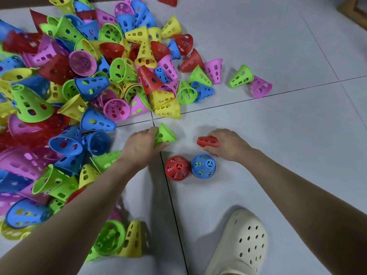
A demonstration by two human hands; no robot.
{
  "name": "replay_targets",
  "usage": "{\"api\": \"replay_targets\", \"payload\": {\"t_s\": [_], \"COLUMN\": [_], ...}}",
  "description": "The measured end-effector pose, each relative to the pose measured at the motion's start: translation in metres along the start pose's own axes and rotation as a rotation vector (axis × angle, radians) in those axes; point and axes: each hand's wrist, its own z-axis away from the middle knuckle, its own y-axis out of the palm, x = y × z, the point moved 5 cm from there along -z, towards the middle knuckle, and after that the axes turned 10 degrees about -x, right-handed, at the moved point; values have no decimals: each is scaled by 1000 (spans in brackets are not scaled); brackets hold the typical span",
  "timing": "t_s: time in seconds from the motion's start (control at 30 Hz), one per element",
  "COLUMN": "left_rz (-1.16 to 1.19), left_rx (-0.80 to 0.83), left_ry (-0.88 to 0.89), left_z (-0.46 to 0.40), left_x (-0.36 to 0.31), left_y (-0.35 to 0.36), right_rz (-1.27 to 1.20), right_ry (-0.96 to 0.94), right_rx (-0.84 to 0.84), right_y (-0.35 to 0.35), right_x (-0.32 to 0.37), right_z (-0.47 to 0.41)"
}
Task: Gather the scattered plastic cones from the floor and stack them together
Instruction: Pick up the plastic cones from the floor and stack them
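Note:
My left hand grips a green cone by its narrow end, its wide mouth pointing right. My right hand holds a red cone lying on its side, tip pointing left. Just below the hands two upright stacks stand side by side on the floor: a red-topped stack and a blue-topped stack. A big heap of perforated cones in green, yellow, blue, pink and red covers the floor to the left and ahead.
A cream clog on a foot stands at the lower right. Loose green and pink cones lie apart at the right of the heap. A wooden furniture corner shows top right. Grey floor tiles spread to the right.

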Motion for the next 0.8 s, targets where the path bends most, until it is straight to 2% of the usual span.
{"api": "replay_targets", "payload": {"t_s": [0.07,0.17,0.23,0.33,0.43,0.6,0.8], "left_rz": [75,229,363,592,759,568,404], "left_rx": [-2,16,-29,-137,-176,-72,106], "left_ry": [-23,-51,-72,-104,-101,111,148], "left_z": [9,23,30,38,42,46,58], "left_x": [-1,-1,-5,-16,-30,-55,-57], "left_y": [-2,-8,-19,-45,-66,-71,-35], "right_rz": [-155,-429,-584,-859,-949,-892,-821], "right_ry": [70,140,207,263,257,208,143], "right_rx": [-66,-297,-426,-536,-590,-580,-477], "right_y": [-2,-19,-32,-47,-52,-38,-16], "right_x": [-8,-11,-7,4,14,27,34], "right_z": [4,19,36,68,96,116,119]}}
